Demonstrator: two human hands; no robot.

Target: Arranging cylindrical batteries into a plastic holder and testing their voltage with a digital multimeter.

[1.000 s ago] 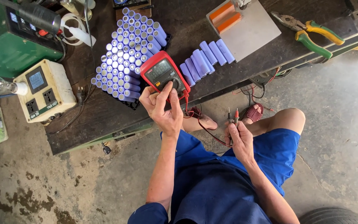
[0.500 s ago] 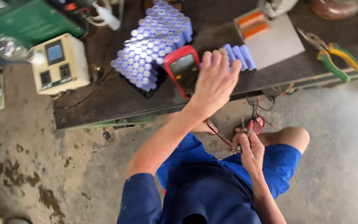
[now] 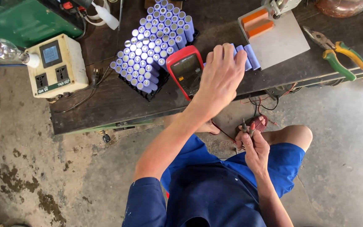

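Observation:
My left hand (image 3: pixel 221 77) reaches out over a short row of lilac cylindrical battery cells (image 3: pixel 248 56) lying on the dark low table (image 3: pixel 106 105); its fingers are spread and cover most of them, so I cannot tell whether it grips one. Just left of that hand lies a red multimeter (image 3: pixel 185 71). A large block of upright lilac cells (image 3: pixel 154 42) stands behind it. My right hand (image 3: pixel 253 145) rests above my knee, closed around two test probes (image 3: pixel 247 127) with their tips pointing up.
A cream socket box with a small screen (image 3: pixel 55 65) and a clear bulb (image 3: pixel 3 50) sit at the table's left. A grey plate with orange blocks (image 3: pixel 274 35) and green-and-yellow pliers (image 3: pixel 339 54) lie at the right. Red wires (image 3: pixel 269 103) hang below the table edge.
My left hand left the multimeter and moved right, over the lying cells. The view shifted, bringing the table closer. My right hand still holds the probes.

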